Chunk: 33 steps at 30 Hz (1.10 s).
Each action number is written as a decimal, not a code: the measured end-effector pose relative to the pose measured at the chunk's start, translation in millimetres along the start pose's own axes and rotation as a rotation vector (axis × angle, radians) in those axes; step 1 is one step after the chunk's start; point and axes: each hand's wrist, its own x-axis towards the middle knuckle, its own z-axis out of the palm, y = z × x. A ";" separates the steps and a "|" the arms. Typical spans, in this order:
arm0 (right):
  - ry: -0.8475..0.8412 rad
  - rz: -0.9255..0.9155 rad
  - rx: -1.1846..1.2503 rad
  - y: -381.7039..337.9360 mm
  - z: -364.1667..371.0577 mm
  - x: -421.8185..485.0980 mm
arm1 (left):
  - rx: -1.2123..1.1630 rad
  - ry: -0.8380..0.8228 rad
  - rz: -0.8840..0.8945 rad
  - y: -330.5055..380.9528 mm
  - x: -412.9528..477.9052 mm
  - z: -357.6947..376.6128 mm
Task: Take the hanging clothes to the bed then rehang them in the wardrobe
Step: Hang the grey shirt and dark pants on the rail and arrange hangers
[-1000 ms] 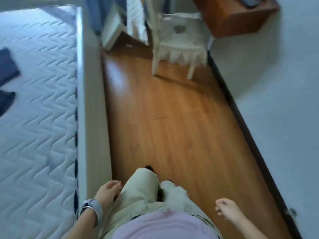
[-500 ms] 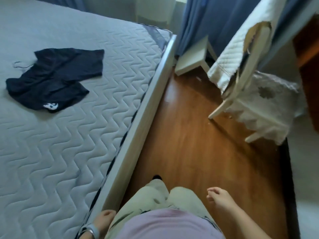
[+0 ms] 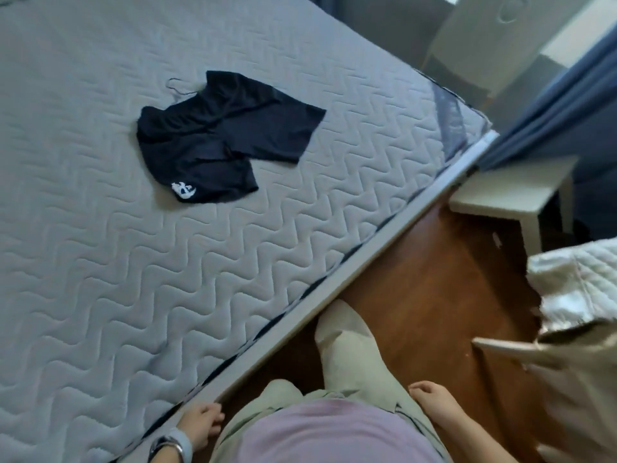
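Note:
A pair of dark navy shorts (image 3: 223, 138) with a small white logo lies spread flat on the grey quilted bed (image 3: 100, 279), with a thin wire hanger poking out at its upper left. My left hand (image 3: 200, 424), with a watch on the wrist, hangs loosely curled beside the bed's white frame edge, holding nothing. My right hand (image 3: 434, 402) hangs at my right hip, fingers loosely curled, also holding nothing. Both hands are well short of the shorts. The wardrobe is out of view.
A white chair draped with a quilted cloth (image 3: 574, 315) stands close on my right. A small white side table (image 3: 514, 192) sits by the bed's far corner, blue curtains (image 3: 567, 108) behind it. A strip of wooden floor (image 3: 417, 289) runs between bed and chair.
The view has swung left from the floor and chair onto the bed, bringing the navy shorts fully into view. Both hands stay low at my sides, holding nothing.

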 end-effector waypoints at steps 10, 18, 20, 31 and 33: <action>0.022 -0.208 -0.152 -185.1 -139.0 94.1 | -0.202 0.035 0.022 101.2 -17.0 64.7; -0.149 -0.270 -0.208 -299.5 -112.2 105.9 | -0.214 0.029 0.053 180.1 19.6 37.1; -0.228 -0.288 -0.266 -326.6 -105.3 107.3 | -0.234 0.048 0.063 208.6 28.5 25.2; -0.029 -0.636 -0.756 -526.8 -65.3 219.6 | -0.016 0.274 0.292 412.4 164.7 -4.7; 0.037 -0.710 -0.816 -560.9 -50.5 254.9 | -0.079 0.389 0.252 441.0 212.4 -3.9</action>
